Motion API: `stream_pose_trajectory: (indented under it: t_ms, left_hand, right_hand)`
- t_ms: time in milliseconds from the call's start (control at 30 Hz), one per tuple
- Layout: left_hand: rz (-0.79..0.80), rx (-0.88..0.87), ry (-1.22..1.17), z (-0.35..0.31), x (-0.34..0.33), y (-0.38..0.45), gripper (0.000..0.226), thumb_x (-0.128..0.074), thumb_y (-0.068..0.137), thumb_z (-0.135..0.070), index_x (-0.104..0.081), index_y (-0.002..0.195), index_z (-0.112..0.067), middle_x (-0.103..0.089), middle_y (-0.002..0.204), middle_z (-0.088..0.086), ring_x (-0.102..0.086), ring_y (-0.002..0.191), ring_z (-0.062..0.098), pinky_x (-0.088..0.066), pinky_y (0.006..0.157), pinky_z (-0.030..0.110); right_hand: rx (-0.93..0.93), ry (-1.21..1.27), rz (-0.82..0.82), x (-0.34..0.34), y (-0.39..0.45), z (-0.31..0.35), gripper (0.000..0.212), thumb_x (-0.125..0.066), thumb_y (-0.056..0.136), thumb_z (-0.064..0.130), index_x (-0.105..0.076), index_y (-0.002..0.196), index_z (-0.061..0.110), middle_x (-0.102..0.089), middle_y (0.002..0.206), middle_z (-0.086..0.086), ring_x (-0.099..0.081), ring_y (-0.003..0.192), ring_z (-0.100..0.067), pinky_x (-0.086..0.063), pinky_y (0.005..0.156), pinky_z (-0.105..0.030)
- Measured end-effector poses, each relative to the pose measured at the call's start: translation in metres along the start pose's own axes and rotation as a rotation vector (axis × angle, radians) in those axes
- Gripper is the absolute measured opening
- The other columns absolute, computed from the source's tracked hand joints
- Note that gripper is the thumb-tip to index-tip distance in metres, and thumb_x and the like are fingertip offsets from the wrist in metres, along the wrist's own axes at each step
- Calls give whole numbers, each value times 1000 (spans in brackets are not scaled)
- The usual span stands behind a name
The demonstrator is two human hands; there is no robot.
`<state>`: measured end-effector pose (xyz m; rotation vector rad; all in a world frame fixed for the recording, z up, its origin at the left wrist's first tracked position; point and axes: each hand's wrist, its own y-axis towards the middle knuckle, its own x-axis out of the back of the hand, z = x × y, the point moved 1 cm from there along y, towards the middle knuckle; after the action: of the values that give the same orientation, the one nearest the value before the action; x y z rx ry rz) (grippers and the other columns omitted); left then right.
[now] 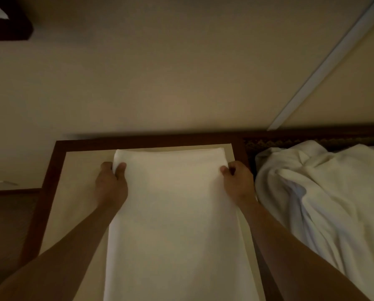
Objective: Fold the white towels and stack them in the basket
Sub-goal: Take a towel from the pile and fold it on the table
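A long white towel (170, 213) lies flat on a beige table top (79, 203) with a dark wooden frame, its far end folded over near the table's back edge. My left hand (111, 185) pinches the towel's left edge near the far corner, thumb on top. On the opposite edge my right hand (238, 181) pinches the towel the same way. A heap of crumpled white towels (325, 192) lies to the right of the table. No basket shows in the view.
A plain beige wall (181, 72) rises right behind the table. The table's dark wooden frame (49, 170) runs along the left and back. A dark patterned wooden edge (290, 137) sits behind the heap. A dark object (5, 27) hangs at top left.
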<state>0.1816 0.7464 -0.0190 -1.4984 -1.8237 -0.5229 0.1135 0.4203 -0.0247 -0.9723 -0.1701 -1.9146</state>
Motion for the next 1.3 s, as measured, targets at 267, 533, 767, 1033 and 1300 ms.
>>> stream_pose_trajectory:
  t_ms: [267, 533, 767, 1033, 1300]
  left_hand:
    - [-74, -63, 28, 11, -7, 6, 44, -43, 103, -51, -48, 123, -13, -56, 104, 2, -56, 89, 24, -46, 73, 39]
    - [128, -389, 510, 16, -18, -11, 65, -26, 102, -57, -27, 156, -22, -21, 166, 8, -20, 151, 35, -20, 119, 58]
    - [236, -376, 626, 18, -27, 22, 80, -2, 93, -72, -2, 162, -30, 12, 169, -6, 4, 155, 34, 0, 122, 62]
    - [218, -309, 685, -9, -42, 88, 74, -18, 96, -72, -14, 159, -32, -8, 168, -5, -7, 153, 37, 0, 116, 73]
    - [247, -195, 723, -36, -49, 134, 76, -21, 92, -74, -47, 146, -27, -40, 154, 16, -30, 143, 45, 2, 113, 76]
  right_hand:
    - [135, -256, -217, -26, -6, 6, 26, -45, 104, 25, -55, 120, 8, -59, 117, -13, -58, 106, -34, -50, 84, -44]
    - [335, -655, 94, -25, -10, -3, 62, -18, 102, 56, -3, 160, 39, 6, 168, 15, 4, 155, -27, -5, 116, -67]
    - [223, -654, 93, -31, 13, 5, 71, -21, 99, 61, 10, 158, 38, 20, 164, 23, 17, 154, -27, 7, 115, -71]
    - [241, -644, 113, -42, 84, 45, 71, -26, 95, 63, -14, 158, 33, -7, 167, 11, 3, 154, -34, 5, 114, -73]
    - [175, -471, 12, -45, 121, 65, 50, -33, 90, 53, -64, 116, 23, -58, 134, -8, -40, 134, -39, -9, 115, -67]
